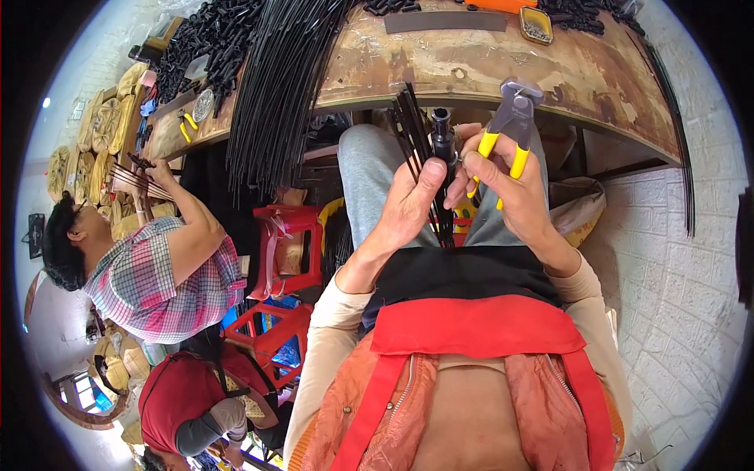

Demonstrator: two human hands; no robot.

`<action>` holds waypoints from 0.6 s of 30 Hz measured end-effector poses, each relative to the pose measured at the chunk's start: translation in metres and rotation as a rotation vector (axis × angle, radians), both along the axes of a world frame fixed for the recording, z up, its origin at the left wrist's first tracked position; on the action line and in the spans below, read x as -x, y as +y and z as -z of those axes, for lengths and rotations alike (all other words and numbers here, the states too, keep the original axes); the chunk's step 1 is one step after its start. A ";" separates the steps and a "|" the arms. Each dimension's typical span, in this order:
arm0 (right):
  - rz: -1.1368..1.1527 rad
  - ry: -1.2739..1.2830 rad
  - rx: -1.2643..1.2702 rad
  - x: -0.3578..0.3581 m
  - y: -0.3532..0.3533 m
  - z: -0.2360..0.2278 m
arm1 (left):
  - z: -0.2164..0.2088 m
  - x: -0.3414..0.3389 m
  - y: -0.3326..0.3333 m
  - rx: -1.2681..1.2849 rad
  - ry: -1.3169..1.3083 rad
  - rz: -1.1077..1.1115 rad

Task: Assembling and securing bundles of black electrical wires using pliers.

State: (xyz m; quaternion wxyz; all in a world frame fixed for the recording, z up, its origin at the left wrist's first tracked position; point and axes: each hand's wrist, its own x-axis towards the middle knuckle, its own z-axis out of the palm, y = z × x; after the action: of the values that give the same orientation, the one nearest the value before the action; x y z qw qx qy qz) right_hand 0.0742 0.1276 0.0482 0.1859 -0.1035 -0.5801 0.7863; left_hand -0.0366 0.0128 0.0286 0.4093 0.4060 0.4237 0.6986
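My left hand (410, 196) is closed round several thin black rods (408, 118), which stand up above the thumb and run down toward my lap. Beside them in the same grip is a black tubular fitting (443, 135) with a round, hollow top end. My right hand (514, 192) is wrapped round end-cutting pliers (517, 102) with yellow handles, their metal head pointing up. Its fingertips come close to the fitting, and whether they touch it I cannot tell. Both hands are above my lap, just in front of the table edge.
On the worn wooden table (440, 59) lie a flat grey strip (444, 21) and a small tray (536, 28) of tiny parts. Long black rods (275, 102) overhang its edge. Red stools (287, 243) and two people, one in a checked shirt (169, 259), are at left; a white wall (667, 259) is at right.
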 end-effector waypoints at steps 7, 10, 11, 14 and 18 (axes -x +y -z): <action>-0.006 0.030 0.003 0.003 0.006 0.004 | 0.000 0.003 0.002 0.007 -0.069 0.027; -0.014 0.016 -0.018 0.002 0.007 0.004 | 0.002 0.004 0.003 0.001 -0.058 0.032; -0.007 0.019 -0.002 0.002 0.007 0.004 | 0.002 0.004 0.003 0.003 -0.059 0.025; 0.017 0.012 0.011 0.003 0.005 0.006 | 0.004 0.004 0.004 -0.006 -0.065 0.022; 0.023 0.000 0.018 0.004 0.007 0.010 | 0.006 0.004 0.004 0.006 -0.087 0.012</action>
State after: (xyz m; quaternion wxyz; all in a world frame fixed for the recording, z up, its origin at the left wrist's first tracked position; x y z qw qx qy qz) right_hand 0.0698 0.1345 0.0380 0.1938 -0.1118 -0.5718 0.7893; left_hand -0.0404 0.0172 0.0231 0.4327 0.3763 0.4053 0.7120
